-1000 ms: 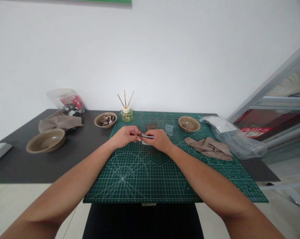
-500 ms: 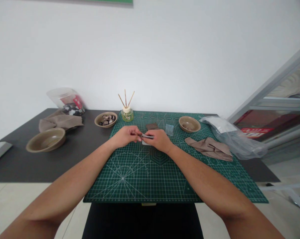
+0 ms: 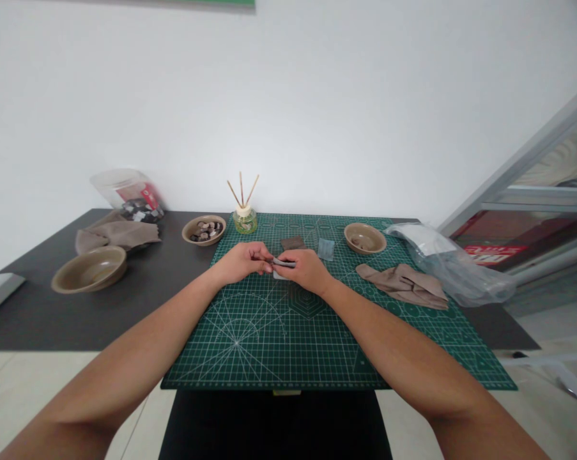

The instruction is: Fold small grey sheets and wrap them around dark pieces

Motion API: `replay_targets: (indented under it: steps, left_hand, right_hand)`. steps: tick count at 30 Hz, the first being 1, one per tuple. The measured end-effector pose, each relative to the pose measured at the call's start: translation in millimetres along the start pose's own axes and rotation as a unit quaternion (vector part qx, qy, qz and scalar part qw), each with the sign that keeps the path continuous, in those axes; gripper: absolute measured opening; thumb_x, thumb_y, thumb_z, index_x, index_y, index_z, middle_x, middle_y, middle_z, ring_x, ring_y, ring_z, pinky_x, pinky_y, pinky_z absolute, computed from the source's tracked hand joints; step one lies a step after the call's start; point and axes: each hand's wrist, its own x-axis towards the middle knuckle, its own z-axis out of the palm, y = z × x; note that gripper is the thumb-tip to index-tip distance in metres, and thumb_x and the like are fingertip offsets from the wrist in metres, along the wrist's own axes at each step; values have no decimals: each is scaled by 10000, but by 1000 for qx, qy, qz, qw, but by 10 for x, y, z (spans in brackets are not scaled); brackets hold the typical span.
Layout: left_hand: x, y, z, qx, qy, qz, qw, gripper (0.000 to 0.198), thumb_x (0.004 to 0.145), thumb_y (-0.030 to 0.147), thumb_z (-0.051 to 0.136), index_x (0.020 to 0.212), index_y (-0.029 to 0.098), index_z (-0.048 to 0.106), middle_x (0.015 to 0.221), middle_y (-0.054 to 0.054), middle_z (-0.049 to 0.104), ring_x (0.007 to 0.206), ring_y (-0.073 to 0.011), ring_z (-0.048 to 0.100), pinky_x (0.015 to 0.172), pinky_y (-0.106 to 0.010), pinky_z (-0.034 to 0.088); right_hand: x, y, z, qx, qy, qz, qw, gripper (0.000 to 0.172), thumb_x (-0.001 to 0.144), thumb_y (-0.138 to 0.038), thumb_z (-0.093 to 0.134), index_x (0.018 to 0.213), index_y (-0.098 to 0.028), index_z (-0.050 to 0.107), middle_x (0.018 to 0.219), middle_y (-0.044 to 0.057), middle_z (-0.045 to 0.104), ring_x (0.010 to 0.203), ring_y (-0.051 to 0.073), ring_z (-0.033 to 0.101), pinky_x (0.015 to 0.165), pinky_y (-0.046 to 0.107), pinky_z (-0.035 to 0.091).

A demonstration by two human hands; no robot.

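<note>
Over the middle of the green cutting mat (image 3: 264, 345), my two hands meet at the fingertips. My left hand (image 3: 244, 262) is closed in a pinch; what sits between its fingers is small, dark and mostly hidden. Fingers of my right hand (image 3: 310, 271) are closed around a thin, folded grey strip (image 3: 285, 262), its end touching or very near the left fingertips. Just below the right fingers shows the edge of a pale, flat piece (image 3: 280, 276), partly covered. Behind the hands lie a brown square sheet (image 3: 292, 243) and a blue-grey square sheet (image 3: 326, 250).
A bowl of dark and pale pieces (image 3: 204, 231) and a reed diffuser (image 3: 245, 220) stand back left. Farther left are another bowl (image 3: 89, 271), a cloth (image 3: 120, 233) and a tilted jar (image 3: 130, 191). Right are a bowl (image 3: 365, 239), a brown cloth (image 3: 403, 285) and a plastic bag (image 3: 455, 268).
Hardly anything differs: both hands keep the same place and grip, and the view shifts very slightly.
</note>
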Motion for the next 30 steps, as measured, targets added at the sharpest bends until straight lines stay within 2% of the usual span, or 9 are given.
replay_targets:
  steps: [12, 20, 26, 30]
  left_hand:
    - [-6, 12, -2, 16, 27, 19, 999, 272, 659, 247, 830, 851, 151, 662, 688, 3, 748, 610, -113, 644, 620, -247, 495]
    - [10, -14, -11, -2, 5, 16, 1000, 276, 653, 241, 842, 831, 154, 650, 672, 11, 734, 598, -107, 640, 598, -236, 501]
    - [36, -49, -41, 21, 38, 69, 997, 293, 699, 273, 838, 890, 159, 647, 634, 36, 670, 561, -99, 593, 569, -229, 475]
    - [55, -54, -57, 47, 62, 109, 991, 291, 721, 293, 834, 905, 168, 645, 626, 66, 590, 564, -95, 570, 576, -235, 480]
  right_hand:
    - [-2, -23, 0, -31, 29, -12, 999, 214, 884, -252, 759, 686, -178, 734, 677, -20, 693, 626, 96, 552, 642, 241, 329]
    - [-6, -26, 4, -18, 12, 0, 1000, 155, 904, -266, 750, 776, -185, 785, 722, -11, 735, 646, 102, 591, 643, 240, 347]
    - [-4, -15, -25, -30, 52, 3, 998, 178, 900, -283, 745, 745, -199, 763, 710, -7, 728, 674, 123, 619, 669, 255, 383]
    - [-1, -20, -25, 58, 73, 66, 993, 163, 916, -331, 705, 825, -203, 749, 731, 6, 732, 622, 140, 654, 611, 258, 454]
